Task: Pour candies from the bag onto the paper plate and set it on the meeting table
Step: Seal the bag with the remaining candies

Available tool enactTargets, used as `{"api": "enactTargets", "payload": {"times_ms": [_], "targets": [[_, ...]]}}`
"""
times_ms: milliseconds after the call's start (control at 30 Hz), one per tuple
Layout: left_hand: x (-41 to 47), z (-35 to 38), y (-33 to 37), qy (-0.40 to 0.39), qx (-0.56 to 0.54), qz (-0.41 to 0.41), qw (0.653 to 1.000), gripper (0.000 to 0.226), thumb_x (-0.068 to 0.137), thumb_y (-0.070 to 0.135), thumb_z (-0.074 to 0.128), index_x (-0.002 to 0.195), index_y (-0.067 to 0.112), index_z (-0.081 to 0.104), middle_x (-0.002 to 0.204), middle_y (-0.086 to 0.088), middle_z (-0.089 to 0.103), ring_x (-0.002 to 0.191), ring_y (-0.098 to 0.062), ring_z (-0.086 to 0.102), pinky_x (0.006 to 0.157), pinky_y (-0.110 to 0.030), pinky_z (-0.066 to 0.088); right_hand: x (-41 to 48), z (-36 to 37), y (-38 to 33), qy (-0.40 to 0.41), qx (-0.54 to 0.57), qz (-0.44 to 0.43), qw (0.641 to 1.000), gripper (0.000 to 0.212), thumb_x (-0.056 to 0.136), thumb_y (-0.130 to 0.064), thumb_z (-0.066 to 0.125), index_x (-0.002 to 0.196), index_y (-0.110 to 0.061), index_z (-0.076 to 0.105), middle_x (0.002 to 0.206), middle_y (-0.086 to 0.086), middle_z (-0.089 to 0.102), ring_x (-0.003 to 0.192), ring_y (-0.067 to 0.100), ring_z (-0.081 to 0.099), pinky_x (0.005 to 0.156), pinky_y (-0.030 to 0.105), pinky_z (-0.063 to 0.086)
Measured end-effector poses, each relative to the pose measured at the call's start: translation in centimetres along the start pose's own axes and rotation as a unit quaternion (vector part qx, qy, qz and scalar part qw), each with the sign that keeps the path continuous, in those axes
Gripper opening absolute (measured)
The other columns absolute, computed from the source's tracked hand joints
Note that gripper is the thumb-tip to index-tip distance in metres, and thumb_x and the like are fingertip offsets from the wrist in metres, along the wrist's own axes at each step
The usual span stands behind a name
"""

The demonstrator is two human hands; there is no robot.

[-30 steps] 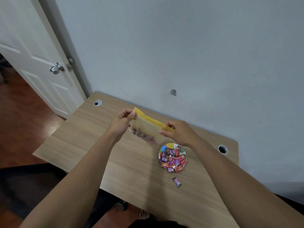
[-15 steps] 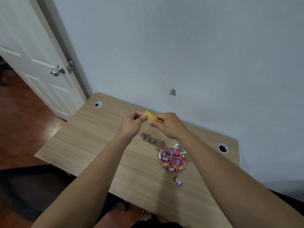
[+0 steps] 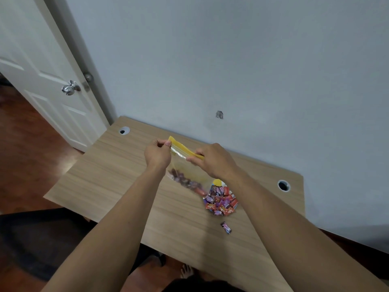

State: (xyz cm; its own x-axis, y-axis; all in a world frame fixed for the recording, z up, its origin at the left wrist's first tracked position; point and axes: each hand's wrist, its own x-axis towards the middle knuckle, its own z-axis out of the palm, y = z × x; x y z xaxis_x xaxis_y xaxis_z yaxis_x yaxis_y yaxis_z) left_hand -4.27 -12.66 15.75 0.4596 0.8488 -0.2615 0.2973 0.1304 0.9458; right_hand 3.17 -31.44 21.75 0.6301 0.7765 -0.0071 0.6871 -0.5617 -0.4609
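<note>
The bag [image 3: 185, 165] is clear plastic with a yellow strip along its top, held upright in the air above the middle of the table [image 3: 117, 169]; some candies [image 3: 185, 182] remain at its bottom, a little blurred. The paper plate [image 3: 216, 183], maybe with a coloured rim, lies nearer the table's back right corner, heaped with red and purple wrapped candies [image 3: 221, 200]. One loose candy [image 3: 226, 227] lies on the table just in front of the plate.

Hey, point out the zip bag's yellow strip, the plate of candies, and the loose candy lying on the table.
yellow strip [image 3: 183, 149], head view, middle of the bag's top edge between the hands.
plate of candies [image 3: 216, 182], head view, bare far rim.
loose candy [image 3: 226, 227], head view, middle of its wrapper.
</note>
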Motion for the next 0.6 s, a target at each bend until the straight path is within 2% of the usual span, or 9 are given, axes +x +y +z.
{"api": "enactTargets", "payload": {"times_ms": [67, 167, 300, 400, 433, 500, 600], "targets": [[0.4, -0.4, 0.1, 0.012, 0.005, -0.003, 1.000, 0.011, 0.101, 0.024, 0.070, 0.099, 0.014, 0.074, 0.105, -0.008, 0.078, 0.092, -0.021, 0.069, 0.081, -0.031, 0.052, -0.2, -0.1, 0.4, -0.003, -0.002, -0.008, 1.000, 0.046, 0.098, -0.061, 0.064, 0.085, -0.019, 0.079, 0.063, -0.009, 0.056, 0.061, 0.015, 0.054, 0.055, 0.033, 0.035], [1.1, -1.4, 0.0, 0.031, 0.015, -0.011, 0.999, 0.018, 0.101, 0.024, 0.069, 0.107, 0.008, 0.076, 0.103, -0.006, 0.076, 0.093, -0.021, 0.068, 0.082, -0.031, 0.050, -0.5, 0.2, 0.8, -0.004, 0.002, -0.020, 1.000, 0.047, 0.097, -0.062, 0.066, 0.082, -0.018, 0.077, 0.064, -0.007, 0.056, 0.068, 0.021, 0.057, 0.059, 0.038, 0.043], [1.9, -2.4, -0.3, 0.043, 0.021, -0.026, 0.998, 0.015, 0.101, 0.026, 0.069, 0.105, 0.012, 0.075, 0.101, -0.005, 0.074, 0.094, -0.023, 0.066, 0.084, -0.033, 0.052, -0.8, 0.5, 1.2, -0.006, -0.013, -0.024, 1.000, 0.050, 0.096, -0.067, 0.062, 0.086, -0.021, 0.078, 0.070, -0.005, 0.063, 0.075, 0.022, 0.061, 0.063, 0.039, 0.047], [2.2, -2.5, -0.5, 0.043, 0.025, -0.025, 0.998, 0.017, 0.101, 0.027, 0.070, 0.107, 0.012, 0.076, 0.101, -0.005, 0.073, 0.094, -0.023, 0.066, 0.087, -0.035, 0.055, -0.9, 0.5, 1.4, 0.002, -0.026, -0.027, 0.999, 0.052, 0.096, -0.069, 0.062, 0.068, -0.025, 0.064, 0.063, -0.009, 0.053, 0.070, 0.020, 0.055, 0.060, 0.036, 0.040], [2.3, -2.5, -0.6, 0.044, 0.026, -0.022, 0.998, 0.017, 0.101, 0.027, 0.070, 0.106, 0.012, 0.076, 0.102, -0.006, 0.074, 0.095, -0.023, 0.067, 0.089, -0.037, 0.056, -0.9, 0.4, 1.4, 0.001, -0.028, -0.024, 0.999, 0.054, 0.096, -0.069, 0.062, 0.064, -0.025, 0.060, 0.061, -0.008, 0.052, 0.068, 0.020, 0.054, 0.059, 0.037, 0.042], [2.6, -2.5, -0.8, 0.042, 0.027, -0.017, 0.999, 0.015, 0.100, 0.028, 0.071, 0.103, 0.014, 0.076, 0.102, -0.007, 0.075, 0.095, -0.024, 0.068, 0.092, -0.039, 0.057, -0.9, 0.1, 1.5, 0.000, -0.033, -0.018, 0.999, 0.060, 0.095, -0.070, 0.061, 0.066, -0.019, 0.067, 0.062, -0.004, 0.061, 0.067, 0.021, 0.060, 0.062, 0.042, 0.051], [2.7, -2.5, -1.0, 0.028, 0.023, -0.022, 0.999, 0.012, 0.098, 0.031, 0.072, 0.097, 0.019, 0.075, 0.100, -0.006, 0.076, 0.094, -0.024, 0.068, 0.088, -0.039, 0.057, -1.0, -0.2, 2.0, -0.003, -0.025, -0.011, 1.000, 0.060, 0.094, -0.070, 0.062, 0.066, -0.018, 0.075, 0.062, -0.003, 0.069, 0.064, 0.016, 0.065, 0.067, 0.043, 0.057]]}}
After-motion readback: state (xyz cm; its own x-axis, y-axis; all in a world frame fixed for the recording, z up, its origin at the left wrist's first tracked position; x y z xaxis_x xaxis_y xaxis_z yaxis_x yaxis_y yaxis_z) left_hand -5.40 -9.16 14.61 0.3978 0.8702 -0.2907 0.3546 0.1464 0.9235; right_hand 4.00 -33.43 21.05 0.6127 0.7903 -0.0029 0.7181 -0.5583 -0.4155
